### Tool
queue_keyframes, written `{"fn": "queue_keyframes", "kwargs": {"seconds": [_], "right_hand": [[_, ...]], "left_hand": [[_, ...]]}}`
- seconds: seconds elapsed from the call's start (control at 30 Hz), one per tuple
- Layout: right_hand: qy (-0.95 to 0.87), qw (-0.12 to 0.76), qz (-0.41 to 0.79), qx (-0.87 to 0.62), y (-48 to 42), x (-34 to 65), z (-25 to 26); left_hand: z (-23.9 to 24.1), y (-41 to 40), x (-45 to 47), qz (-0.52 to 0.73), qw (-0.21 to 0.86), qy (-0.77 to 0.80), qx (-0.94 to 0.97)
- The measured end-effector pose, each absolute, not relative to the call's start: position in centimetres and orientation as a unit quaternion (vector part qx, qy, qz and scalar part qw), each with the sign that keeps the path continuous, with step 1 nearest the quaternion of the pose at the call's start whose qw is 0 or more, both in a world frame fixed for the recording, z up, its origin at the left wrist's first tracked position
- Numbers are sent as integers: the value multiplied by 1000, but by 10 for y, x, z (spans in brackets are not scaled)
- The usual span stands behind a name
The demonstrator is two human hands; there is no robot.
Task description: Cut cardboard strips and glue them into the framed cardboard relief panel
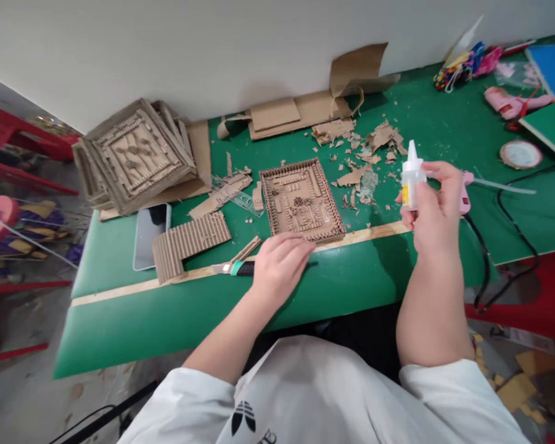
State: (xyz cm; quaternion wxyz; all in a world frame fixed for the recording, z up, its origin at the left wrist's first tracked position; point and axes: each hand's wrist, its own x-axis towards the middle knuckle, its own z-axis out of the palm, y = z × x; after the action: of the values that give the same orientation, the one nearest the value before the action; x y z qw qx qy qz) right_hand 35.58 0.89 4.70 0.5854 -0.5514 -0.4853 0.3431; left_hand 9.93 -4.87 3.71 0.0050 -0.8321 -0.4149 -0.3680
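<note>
My right hand (437, 206) is closed round a small clear glue bottle (412, 179) with a yellow label, its pointed nozzle upward, held above the green table. My left hand (281, 264) is at the near edge of a shallow corrugated cardboard tray (329, 191). Its fingers are together and curled down; whatever lies under them is hidden. Inside the tray, short cardboard strips form nested rectangles around small dark curled pieces. A utility knife (243, 268) with a black and teal handle lies partly beneath my left hand. Beside its blade is a narrow cardboard strip (246, 248).
An L-shaped corrugated piece (192, 240) overlaps a phone (152, 234) at left. Stacked cardboard panels (136, 154) stand behind them. Torn scraps (383, 137) lie beyond the tray. At right are a pink glue gun (465, 192) with a cord and a tape roll (520, 154).
</note>
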Motion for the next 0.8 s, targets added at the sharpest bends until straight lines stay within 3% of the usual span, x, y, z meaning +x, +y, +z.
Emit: {"fn": "queue_keyframes", "kwargs": {"seconds": [0.13,0.47,0.8], "right_hand": [[-490,587,374,-525,-8,360,60],[-592,487,319,-557,-42,362,59],[-637,410,281,-589,-66,352,40]], "left_hand": [[14,-79,134,-292,81,-424,-853],[-4,-121,143,-144,19,-472,-869],[-1,-140,154,-113,-8,-510,-853]]}}
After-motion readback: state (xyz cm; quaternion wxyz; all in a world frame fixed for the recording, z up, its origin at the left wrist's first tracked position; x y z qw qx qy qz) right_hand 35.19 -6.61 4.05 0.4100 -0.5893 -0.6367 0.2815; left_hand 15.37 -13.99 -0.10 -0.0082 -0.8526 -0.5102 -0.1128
